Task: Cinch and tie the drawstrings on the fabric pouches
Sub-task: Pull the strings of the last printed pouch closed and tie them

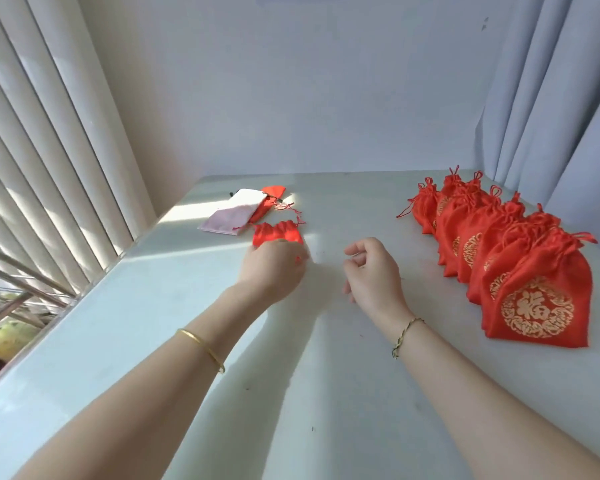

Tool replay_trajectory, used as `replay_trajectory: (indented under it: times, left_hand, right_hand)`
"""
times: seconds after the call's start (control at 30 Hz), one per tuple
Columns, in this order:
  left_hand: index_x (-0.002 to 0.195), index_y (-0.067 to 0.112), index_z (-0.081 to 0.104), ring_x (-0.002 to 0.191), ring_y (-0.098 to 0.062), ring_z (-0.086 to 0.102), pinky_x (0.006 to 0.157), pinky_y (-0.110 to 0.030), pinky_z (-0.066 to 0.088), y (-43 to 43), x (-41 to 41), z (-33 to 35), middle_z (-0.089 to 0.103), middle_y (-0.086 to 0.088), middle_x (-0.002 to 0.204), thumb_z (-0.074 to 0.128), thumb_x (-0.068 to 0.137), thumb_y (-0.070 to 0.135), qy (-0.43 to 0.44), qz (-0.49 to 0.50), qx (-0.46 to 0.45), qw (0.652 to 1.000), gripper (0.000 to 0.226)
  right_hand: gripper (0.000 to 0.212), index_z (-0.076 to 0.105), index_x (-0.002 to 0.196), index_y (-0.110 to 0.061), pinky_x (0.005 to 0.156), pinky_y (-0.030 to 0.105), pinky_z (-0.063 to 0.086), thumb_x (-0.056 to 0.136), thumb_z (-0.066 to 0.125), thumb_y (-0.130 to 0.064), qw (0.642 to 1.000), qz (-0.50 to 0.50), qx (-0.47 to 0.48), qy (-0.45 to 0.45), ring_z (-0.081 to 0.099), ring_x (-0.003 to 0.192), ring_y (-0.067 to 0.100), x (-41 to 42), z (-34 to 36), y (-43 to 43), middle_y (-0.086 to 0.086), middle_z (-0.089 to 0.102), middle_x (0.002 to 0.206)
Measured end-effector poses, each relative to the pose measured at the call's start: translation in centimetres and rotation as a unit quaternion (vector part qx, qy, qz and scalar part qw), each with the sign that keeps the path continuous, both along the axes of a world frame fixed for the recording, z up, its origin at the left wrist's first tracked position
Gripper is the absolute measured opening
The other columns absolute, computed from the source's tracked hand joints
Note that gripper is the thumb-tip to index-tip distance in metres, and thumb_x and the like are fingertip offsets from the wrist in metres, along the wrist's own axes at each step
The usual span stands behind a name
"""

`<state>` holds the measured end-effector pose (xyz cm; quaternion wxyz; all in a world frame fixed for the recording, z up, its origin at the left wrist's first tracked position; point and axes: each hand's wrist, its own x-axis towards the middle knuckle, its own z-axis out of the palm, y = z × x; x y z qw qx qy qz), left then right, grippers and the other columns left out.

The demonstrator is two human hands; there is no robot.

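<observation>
Left of the row of tied pouches, the left hand is gripping a loose pouch, fingers curled over its lower part. The right hand is hovering between pouch and row, loosely curled, holding nothing. The pouch's cord is trailing toward a flat stack, so a quick lift is risking a snag. Bare table is lying open left of the row, with its window-side edge farther left.
</observation>
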<state>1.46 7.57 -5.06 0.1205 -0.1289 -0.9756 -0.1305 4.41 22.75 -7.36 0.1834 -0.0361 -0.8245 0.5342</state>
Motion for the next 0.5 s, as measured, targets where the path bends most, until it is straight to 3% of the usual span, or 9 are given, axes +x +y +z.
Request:
replay_trajectory:
  times: [0.1,0.2,0.27,0.33,0.43,0.5]
  left_hand:
    - [0.108,0.029,0.065,0.098,-0.016,0.057,0.087,-0.029,0.045,1.6,4.0,1.2,0.064,0.005,0.108,0.048,0.089,0.022,-0.05,-0.088,0.041,0.994,0.027]
    - [0.104,0.025,0.067,0.068,-0.009,0.063,0.068,-0.02,0.049,1.5,5.1,2.0,0.069,0.001,0.087,0.052,0.085,0.013,-0.171,-0.122,0.206,0.956,0.027]
    - [0.107,0.021,0.066,0.087,-0.018,0.064,0.072,-0.022,0.047,0.6,3.7,1.7,0.066,-0.003,0.094,0.054,0.086,0.017,-0.122,-0.046,0.21,0.969,0.025]
    - [0.12,0.014,0.057,0.116,-0.027,0.049,0.088,-0.033,0.042,-0.3,2.3,0.8,0.055,-0.009,0.118,0.056,0.089,0.031,-0.077,0.068,0.122,0.987,0.035]
    - [0.123,0.009,0.051,0.122,-0.033,0.036,0.094,-0.039,0.036,-0.4,1.5,-0.4,0.043,-0.013,0.127,0.052,0.09,0.046,-0.114,0.131,0.041,0.984,0.05]
    - [0.115,0.013,0.057,0.119,-0.032,0.038,0.095,-0.038,0.036,-0.1,1.4,-0.7,0.045,-0.011,0.123,0.057,0.088,0.04,-0.094,0.127,0.074,0.985,0.039]
  right_hand:
    - [0.017,0.052,0.091,-0.018,0.069,0.042,0.052,0.08,0.049,-0.005,1.0,-0.013,-0.014,-0.001,0.063,0.078,0.031,0.0,0.0,0.3,-0.005,0.054,0.076]
    - [0.012,0.051,0.087,-0.018,0.073,0.04,0.052,0.081,0.052,-0.008,1.0,-0.015,-0.012,0.005,0.063,0.078,0.03,0.1,0.1,0.3,-0.004,0.055,0.074]
    - [0.008,0.05,0.087,-0.019,0.071,0.038,0.051,0.085,0.053,-0.012,1.0,-0.012,0.005,0.01,0.063,0.078,0.028,0.2,0.0,0.2,-0.003,0.056,0.075]
    - [0.005,0.05,0.088,-0.02,0.07,0.033,0.049,0.086,0.055,-0.018,1.0,-0.006,0.025,0.006,0.064,0.077,0.025,0.1,-0.1,0.1,-0.002,0.058,0.078]
    - [0.01,0.05,0.09,-0.022,0.075,0.037,0.051,0.084,0.056,-0.018,0.999,0.009,0.05,-0.002,0.064,0.077,0.026,-0.1,-0.4,0.0,-0.003,0.058,0.084]
    - [0.015,0.05,0.091,-0.023,0.077,0.039,0.052,0.082,0.055,-0.011,0.998,0.013,0.055,-0.002,0.062,0.077,0.026,-0.2,-0.4,0.0,-0.004,0.057,0.087]
